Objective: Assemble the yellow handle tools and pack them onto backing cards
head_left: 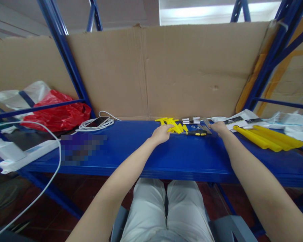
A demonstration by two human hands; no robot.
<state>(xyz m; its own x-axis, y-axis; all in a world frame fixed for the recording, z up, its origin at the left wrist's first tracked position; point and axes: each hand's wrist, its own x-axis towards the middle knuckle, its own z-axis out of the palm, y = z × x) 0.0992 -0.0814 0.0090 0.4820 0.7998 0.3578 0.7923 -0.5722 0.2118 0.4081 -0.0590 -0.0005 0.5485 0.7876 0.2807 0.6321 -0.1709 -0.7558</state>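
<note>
My left hand [161, 133] reaches to the pile of small yellow plastic pieces [176, 127], its fingers closed around the edge of one of them. Close by on the right, a cutter-like tool with a black and yellow handle [197, 133] lies on the blue table. Behind it are short white sticks with black bands [191, 120]. Flat grey metal blades [205, 127] lie beside my right hand [218, 127]. The fingers of that hand are bent together at the blades' right side, and what they may hold is hidden.
Yellow ridged plastic strips [270, 137] and printed white packets [242, 118] lie at the right. On the left are a coiled white cable [97, 124], a red plastic bag [60, 111] and a white power strip [32, 156]. Cardboard [179, 74] walls the back between blue posts [69, 60].
</note>
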